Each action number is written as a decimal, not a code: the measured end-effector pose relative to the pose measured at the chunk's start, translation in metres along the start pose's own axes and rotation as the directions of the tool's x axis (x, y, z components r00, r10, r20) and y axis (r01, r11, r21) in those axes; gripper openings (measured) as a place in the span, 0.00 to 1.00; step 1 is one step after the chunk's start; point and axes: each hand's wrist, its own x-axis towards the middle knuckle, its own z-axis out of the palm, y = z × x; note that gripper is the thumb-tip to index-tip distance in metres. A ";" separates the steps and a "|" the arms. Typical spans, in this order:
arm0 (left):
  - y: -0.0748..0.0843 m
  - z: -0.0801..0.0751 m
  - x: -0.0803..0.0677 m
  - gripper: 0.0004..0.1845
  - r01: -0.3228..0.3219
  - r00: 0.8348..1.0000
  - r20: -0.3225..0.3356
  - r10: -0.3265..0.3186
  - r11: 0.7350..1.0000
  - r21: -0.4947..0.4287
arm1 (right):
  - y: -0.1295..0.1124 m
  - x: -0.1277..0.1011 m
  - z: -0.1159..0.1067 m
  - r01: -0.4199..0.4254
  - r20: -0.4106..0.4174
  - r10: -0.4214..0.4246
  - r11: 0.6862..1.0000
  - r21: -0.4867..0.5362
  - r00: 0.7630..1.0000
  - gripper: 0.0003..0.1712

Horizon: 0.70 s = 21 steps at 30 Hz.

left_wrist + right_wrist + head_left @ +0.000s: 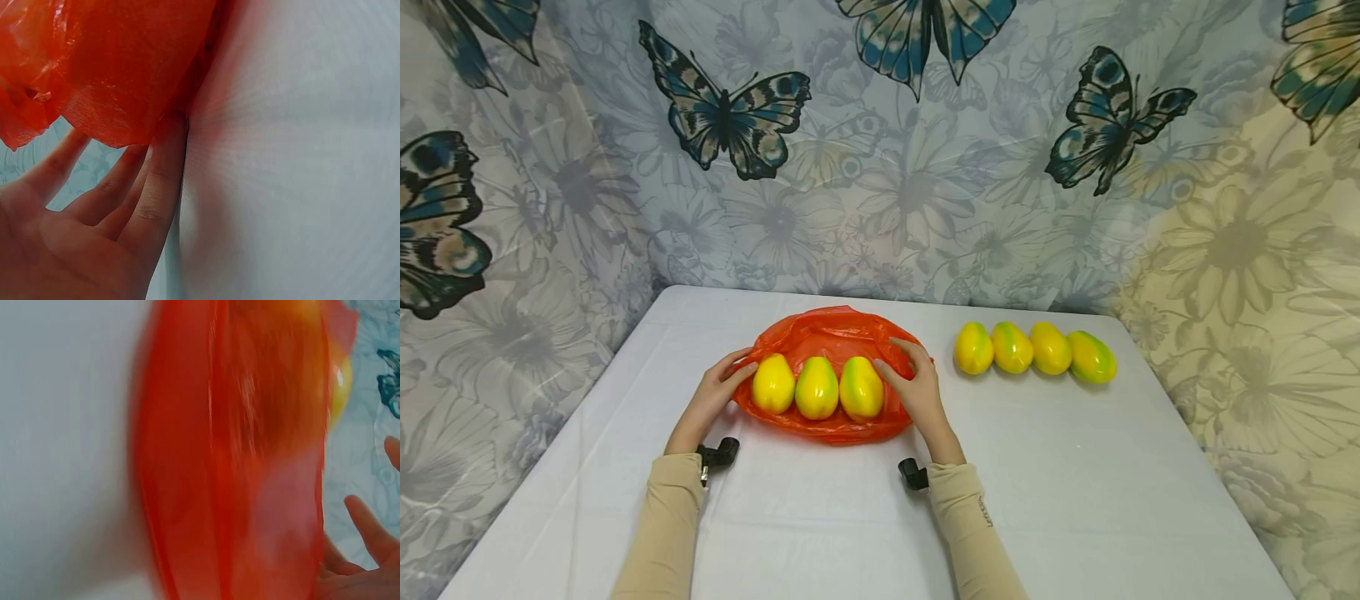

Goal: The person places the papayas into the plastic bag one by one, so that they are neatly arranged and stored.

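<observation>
Three mangoes [817, 387] lie on the orange bag [831, 333] mid-counter [1075, 467]. Left hand [715, 392] and right hand [913, 387], fingers relaxed, touch its edges; gathering them seems next.

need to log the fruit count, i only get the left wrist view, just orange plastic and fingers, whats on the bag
Observer: Three yellow-green fruits lie in a row on the orange bag.
Operator: any fruit off the bag
Observer: Four more fruits lie in a row on the white table, to the right of the bag.
Operator: where's the right hand
Observer: The right hand rests at the bag's right edge, beside the rightmost fruit on it; the left hand is at the left edge.
</observation>
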 end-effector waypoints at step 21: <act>-0.003 -0.001 0.001 0.34 -0.014 1.000 0.006 0.014 1.000 -0.021 | 0.011 0.037 -0.071 0.009 -0.132 -0.019 0.997 -0.076 0.991 0.31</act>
